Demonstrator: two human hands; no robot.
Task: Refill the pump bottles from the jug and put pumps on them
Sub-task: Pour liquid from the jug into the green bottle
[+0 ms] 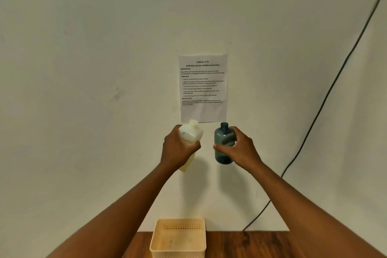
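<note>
Left hand [178, 148] gripping jug [189, 134], wooden table [240, 244], pale wall [83, 69]

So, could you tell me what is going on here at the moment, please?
A person holds two containers up in front of the wall. The left hand grips a whitish jug of yellowish liquid; the right hand grips an upright dark bottle with an open neck, no pump fitted. Nothing is pouring. A cream basket sits on the wooden table below.
</note>
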